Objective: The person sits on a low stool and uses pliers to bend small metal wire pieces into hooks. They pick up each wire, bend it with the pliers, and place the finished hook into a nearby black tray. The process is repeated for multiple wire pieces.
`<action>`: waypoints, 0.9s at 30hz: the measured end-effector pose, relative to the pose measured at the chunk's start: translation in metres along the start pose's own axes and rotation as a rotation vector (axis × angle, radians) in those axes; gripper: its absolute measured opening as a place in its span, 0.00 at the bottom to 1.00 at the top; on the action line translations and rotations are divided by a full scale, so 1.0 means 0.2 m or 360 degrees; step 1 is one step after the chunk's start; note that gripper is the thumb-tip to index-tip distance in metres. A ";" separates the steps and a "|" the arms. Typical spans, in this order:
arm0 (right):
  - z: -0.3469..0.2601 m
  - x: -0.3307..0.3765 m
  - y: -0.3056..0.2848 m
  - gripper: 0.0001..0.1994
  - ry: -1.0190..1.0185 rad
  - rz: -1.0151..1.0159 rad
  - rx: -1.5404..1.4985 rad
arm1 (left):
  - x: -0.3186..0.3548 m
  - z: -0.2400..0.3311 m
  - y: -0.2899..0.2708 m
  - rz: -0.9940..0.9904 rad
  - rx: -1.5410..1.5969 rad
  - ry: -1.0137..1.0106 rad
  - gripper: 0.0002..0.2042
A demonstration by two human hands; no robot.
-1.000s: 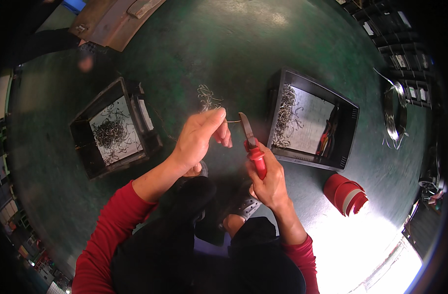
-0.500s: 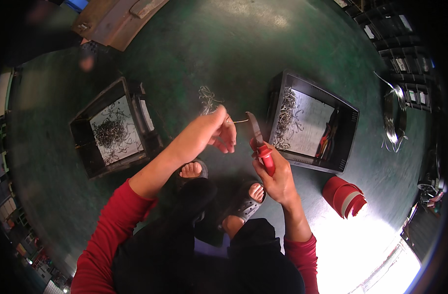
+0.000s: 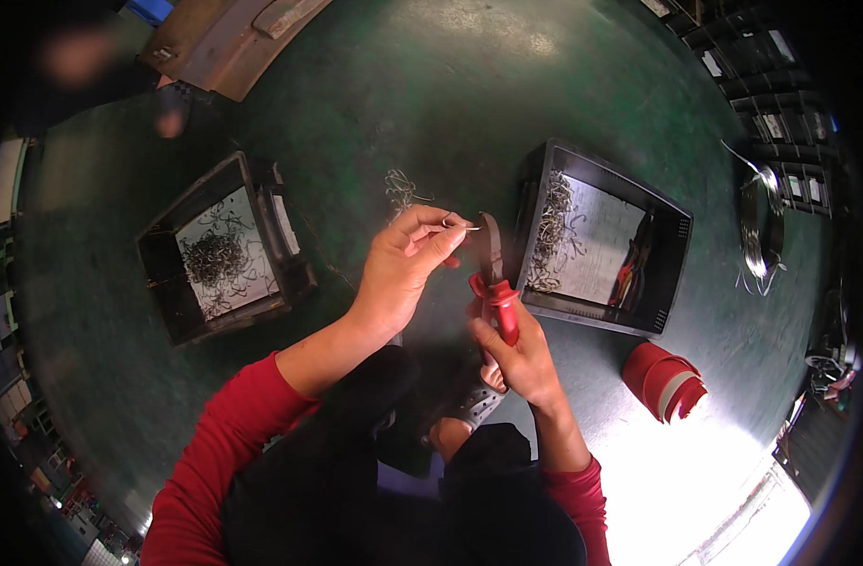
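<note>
Between thumb and fingers, my left hand [image 3: 414,257] pinches a short piece of bent metal wire [image 3: 468,227]. My right hand [image 3: 523,356] is wrapped round the red handles of a pair of cutting pliers [image 3: 494,274]. The plier jaws point away from me, just right of the wire's end; whether they touch it I cannot tell. Beyond my left hand, a small heap of bent wire hooks [image 3: 399,189] shows, but what it rests on is unclear.
Left, a black crate [image 3: 162,274] holds a pile of wire hooks. Right, another black crate [image 3: 674,255] holds hooks and pliers [image 3: 631,267]. A red roll [image 3: 665,382] and a wire coil [image 3: 760,226] lie farther right. A person [image 3: 73,66] is far left, beside a wooden board [image 3: 226,42].
My left hand has turned over and now pinches the wire with thumb and fingers upward. My right hand with the pliers has shifted slightly left, its grip a little lower.
</note>
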State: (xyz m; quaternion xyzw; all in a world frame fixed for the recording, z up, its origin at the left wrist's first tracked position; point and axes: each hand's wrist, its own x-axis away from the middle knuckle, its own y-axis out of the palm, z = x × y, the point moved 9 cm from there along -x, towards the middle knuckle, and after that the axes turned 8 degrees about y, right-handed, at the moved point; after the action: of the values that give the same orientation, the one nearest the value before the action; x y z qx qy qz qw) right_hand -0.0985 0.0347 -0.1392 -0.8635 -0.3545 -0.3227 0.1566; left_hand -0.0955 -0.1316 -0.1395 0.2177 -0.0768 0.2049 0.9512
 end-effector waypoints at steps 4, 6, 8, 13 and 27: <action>-0.01 0.04 0.00 0.20 -0.0086 -0.0007 0.0084 | -0.09 0.06 -0.07 0.0093 0.0152 0.0084 0.04; 0.04 0.05 -0.01 0.20 0.0069 -0.0065 0.0059 | -0.14 0.07 -0.10 -0.0024 0.0166 -0.0032 0.05; 0.02 0.08 -0.04 0.20 0.0040 -0.0034 0.0019 | -0.16 0.09 -0.10 -0.0138 0.0052 -0.0046 0.06; -0.04 0.11 -0.08 0.19 0.0068 -0.0058 -0.0024 | -0.13 0.10 -0.09 -0.0296 -0.0244 -0.0174 0.10; -0.08 0.11 0.00 0.21 0.0036 -0.0364 -0.0032 | -0.07 0.08 -0.02 -0.0517 -0.0463 -0.0192 0.09</action>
State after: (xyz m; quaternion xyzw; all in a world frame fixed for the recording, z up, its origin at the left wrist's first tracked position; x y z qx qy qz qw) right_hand -0.0935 0.0380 -0.1130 -0.8153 -0.4456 -0.3516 0.1143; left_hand -0.1082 -0.1473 -0.1299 0.0996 -0.1262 0.0222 0.9867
